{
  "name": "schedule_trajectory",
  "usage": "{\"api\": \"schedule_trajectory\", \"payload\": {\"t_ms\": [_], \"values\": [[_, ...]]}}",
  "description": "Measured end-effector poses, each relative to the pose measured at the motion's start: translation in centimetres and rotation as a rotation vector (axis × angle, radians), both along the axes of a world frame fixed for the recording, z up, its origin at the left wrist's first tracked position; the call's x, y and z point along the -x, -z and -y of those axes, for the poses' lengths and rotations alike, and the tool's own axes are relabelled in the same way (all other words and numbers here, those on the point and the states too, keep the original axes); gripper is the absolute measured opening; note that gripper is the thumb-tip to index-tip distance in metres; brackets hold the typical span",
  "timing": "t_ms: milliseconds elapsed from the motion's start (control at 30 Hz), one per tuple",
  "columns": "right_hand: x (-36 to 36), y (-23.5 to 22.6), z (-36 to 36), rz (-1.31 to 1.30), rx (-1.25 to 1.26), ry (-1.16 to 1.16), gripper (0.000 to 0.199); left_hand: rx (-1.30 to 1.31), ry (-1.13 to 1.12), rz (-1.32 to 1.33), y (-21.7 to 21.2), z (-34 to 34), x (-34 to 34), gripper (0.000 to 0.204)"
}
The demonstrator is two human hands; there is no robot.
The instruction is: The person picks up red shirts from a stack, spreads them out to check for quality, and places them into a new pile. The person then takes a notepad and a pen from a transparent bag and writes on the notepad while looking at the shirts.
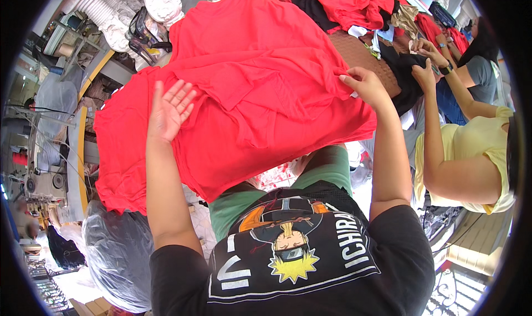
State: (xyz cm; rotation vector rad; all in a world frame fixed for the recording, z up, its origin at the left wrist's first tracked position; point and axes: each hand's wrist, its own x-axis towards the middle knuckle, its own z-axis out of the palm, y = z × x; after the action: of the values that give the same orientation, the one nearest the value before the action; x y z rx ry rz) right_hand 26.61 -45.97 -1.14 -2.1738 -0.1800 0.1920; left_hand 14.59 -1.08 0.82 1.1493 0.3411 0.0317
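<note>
Red garment point(260, 89): biggest thing here by far, a big red piece of clothing spread out in front of you, draped over whatever's underneath and hanging down toward your lap. Everything below is placed relative to it.
Table point(360, 53): just past the garment's upper right edge, you can see a brown woven-looking surface peeking out, carrying more clothes.
Clear plastic bag point(119, 249): below the garment's lower left corner, a bulging plastic-wrapped bundle sitting beside your left arm.
Red pile point(354, 3): beyond the garment's top right, more red fabric heaped up with some dark pieces mixed in.
Co-worker in yellow point(476, 150): off to the right of the garment, well apart from it, both their hands up at the dark clothes on the far right end of the table.
Your left hand point(169, 111): lying flat on the garment's left part, palm down-ish, fingers spread and straight. The grip is released, just pressing on the cloth, not grasping anything.
Your right hand point(366, 86): at the garment's right edge, fingers pinched together on a fold of the red fabric, so that grip is clenched on the garment.
</note>
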Motion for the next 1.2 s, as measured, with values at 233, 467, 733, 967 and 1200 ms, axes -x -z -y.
{"api": "schedule_trajectory", "payload": {"t_ms": [233,467,733,967,1200], "values": [[5.0,-2.4,-3.3,0.4,0.259,0.056,0.054,-0.641,-0.081,-0.371,4.0,2.0,-1.0,0.07],[1.8,2.0,-3.6,0.513,0.39,-0.001,0.036,-0.387,-0.165,-0.119,6.2,3.9,-4.7,0.023],[2.3,-9.9,2.2,0.267,-1.002,-0.005,0.028,0.105,-0.205,0.636,-10.4,-7.2,3.6,0.039],[0.1,-21.6,-0.5,0.471,-1.037,-0.155,0.033,-0.784,-0.555,0.712,-25.0,-10.3,10.3,0.04],[-9.2,-27.6,-7.6,0.446,-0.876,-0.078,0.025,-0.278,-0.368,0.752,-29.1,-18.3,-2.3,0.034]]}}
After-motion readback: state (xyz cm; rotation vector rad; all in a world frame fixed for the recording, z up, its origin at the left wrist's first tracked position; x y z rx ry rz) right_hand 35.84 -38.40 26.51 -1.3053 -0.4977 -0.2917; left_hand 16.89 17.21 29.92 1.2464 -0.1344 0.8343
